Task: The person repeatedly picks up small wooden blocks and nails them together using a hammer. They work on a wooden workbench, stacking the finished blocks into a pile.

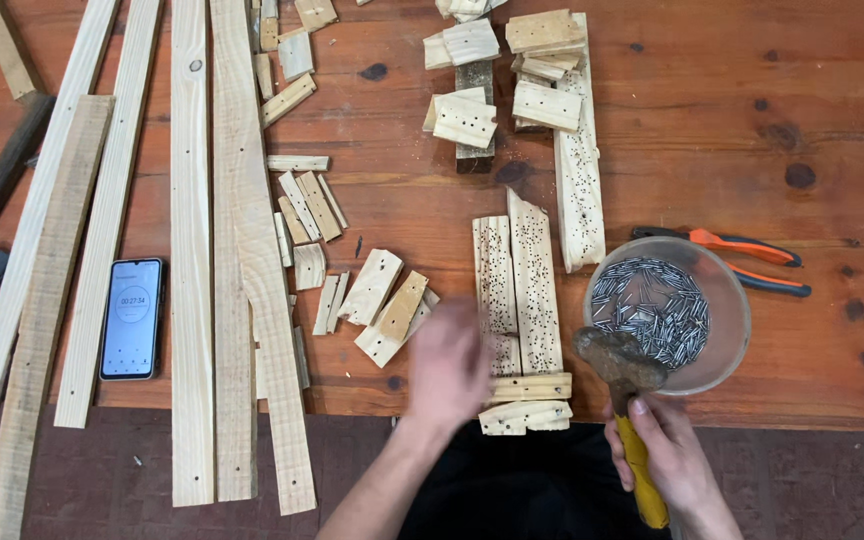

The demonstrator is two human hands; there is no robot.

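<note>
The hammer (624, 362) is gripped by the right hand (667, 452), fingers wrapped round its yellow handle, its rusty head raised over the near rim of a clear bowl (727, 300) of nails (652, 305). The left hand (447, 365) is blurred beside nail-holed slats (518, 290) at the tabletop's (712, 130) near edge; whether it is open or holds anything cannot be told. Orange pliers (742, 255) lie behind the bowl. Long boards (192, 250) and a phone (133, 318) lie far left.
</note>
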